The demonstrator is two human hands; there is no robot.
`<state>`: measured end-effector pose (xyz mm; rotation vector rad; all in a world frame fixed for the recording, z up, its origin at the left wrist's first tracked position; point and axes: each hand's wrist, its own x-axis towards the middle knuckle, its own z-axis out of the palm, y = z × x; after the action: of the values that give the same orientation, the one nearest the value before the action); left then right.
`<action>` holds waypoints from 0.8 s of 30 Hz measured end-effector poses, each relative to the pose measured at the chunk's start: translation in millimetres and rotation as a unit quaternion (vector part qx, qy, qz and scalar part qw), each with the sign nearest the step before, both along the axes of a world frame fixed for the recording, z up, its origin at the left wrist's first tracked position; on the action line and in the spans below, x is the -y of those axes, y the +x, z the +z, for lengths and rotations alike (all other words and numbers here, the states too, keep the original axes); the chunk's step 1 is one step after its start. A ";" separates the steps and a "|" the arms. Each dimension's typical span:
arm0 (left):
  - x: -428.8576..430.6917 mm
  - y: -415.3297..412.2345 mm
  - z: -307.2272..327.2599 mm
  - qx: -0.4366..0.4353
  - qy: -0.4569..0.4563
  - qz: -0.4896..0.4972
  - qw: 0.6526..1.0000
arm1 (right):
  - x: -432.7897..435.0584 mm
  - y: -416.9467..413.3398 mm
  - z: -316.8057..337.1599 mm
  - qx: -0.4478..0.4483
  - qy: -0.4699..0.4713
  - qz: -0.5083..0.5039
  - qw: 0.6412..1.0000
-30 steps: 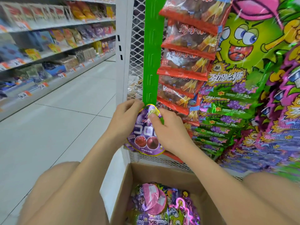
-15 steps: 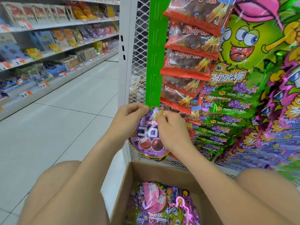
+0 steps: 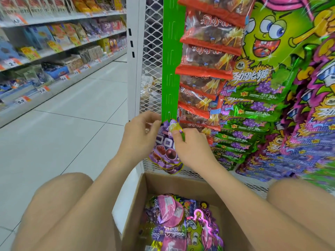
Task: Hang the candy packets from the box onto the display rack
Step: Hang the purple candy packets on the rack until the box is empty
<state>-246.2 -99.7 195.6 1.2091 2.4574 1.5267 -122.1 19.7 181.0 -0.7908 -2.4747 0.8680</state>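
A round purple candy packet (image 3: 164, 151) with grape pictures hangs at the bottom end of a green display strip (image 3: 170, 69) on the white mesh rack. My left hand (image 3: 141, 133) pinches the packet's upper left edge. My right hand (image 3: 188, 145) pinches its top tab from the right, thumb pressed on the tab just under the strip's lowest slot. More purple packets seem to sit behind it. Below, an open cardboard box (image 3: 137, 205) holds several purple, pink and green candy packets (image 3: 177, 221).
Red-edged snack bags (image 3: 208, 57) fill the strip to the right, beside green and purple popping-candy packs (image 3: 253, 109). A white rack post (image 3: 134, 69) stands left of the mesh. Store shelves (image 3: 54, 51) line the aisle on the left. My knees flank the box.
Both hands and the purple packet have lifted slightly, bringing the packet's top tab up against the lowest slot of the green strip.
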 end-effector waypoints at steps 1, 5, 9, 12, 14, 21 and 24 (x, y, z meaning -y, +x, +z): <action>1.9 2.0 -7.8 -0.062 -0.028 0.012 0.998 | -3.7 6.0 -0.8 0.026 0.010 -0.002 1.000; 9.2 19.9 -35.1 -0.151 -0.062 0.011 0.987 | -23.2 33.9 -8.6 0.224 0.031 0.025 0.974; 7.6 42.6 -61.1 -0.206 -0.139 0.047 0.967 | -39.3 46.9 -42.8 0.390 -0.005 0.111 0.914; 5.5 55.9 -95.8 -0.234 -0.231 0.081 0.941 | -43.2 55.3 -97.9 0.438 -0.056 0.134 0.887; 4.4 64.3 -122.7 -0.221 -0.295 0.091 0.925 | -45.5 66.3 -142.8 0.461 -0.078 0.120 0.876; -1.1 69.3 -203.7 -0.011 -0.465 -0.253 0.848 | -26.6 113.9 -288.6 0.477 -0.206 -0.036 0.854; 2.4 65.0 -235.8 0.029 -0.531 -0.300 0.792 | 4.8 107.1 -316.3 0.490 -0.255 -0.014 0.834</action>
<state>-181.2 -102.1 -40.2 1.3427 1.9538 -0.0510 -15.0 14.9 -135.3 -1.8324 -3.0537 1.3930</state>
